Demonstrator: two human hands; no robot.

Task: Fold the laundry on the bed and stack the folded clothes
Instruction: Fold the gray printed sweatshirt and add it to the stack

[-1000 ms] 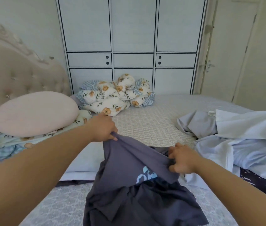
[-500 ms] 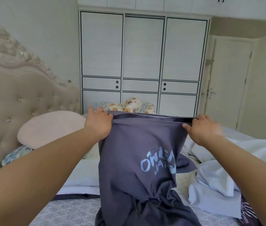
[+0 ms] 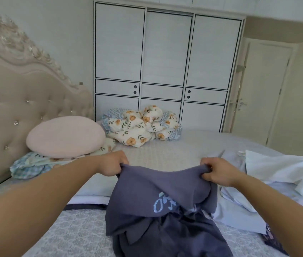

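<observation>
I note the left hand [image 3: 112, 165] with its fingers curled round the left end of the top edge of the grey shirt [image 3: 158, 204]. The right hand [image 3: 216, 173] grips the right end of that same edge in the same way. The two hands are apart, level with each other, and the edge sags slightly between them.

The shirt lies straight ahead of me, between the hands and below them. Its held edge runs left to right; its body hangs down toward me and bunches in a heap on the bed [image 3: 174, 151], pale blue lettering facing up. Neither hand is plainly nearer to it: both are on it at equal reach. In my judgement the next move turns on that open patch of bed beyond the hands, where the shirt could be spread flat along its length away from me.

To the right, a heap of white and pale blue laundry [image 3: 269, 175] lies unfolded just beside the shirt. I see no folded stack.

Against the frame half a second ago, the hands have come down from chest height, where the edge was stretched taut and the shirt hung full length. The edge is now low and slack, and more of the shirt rests on the bed.
</observation>
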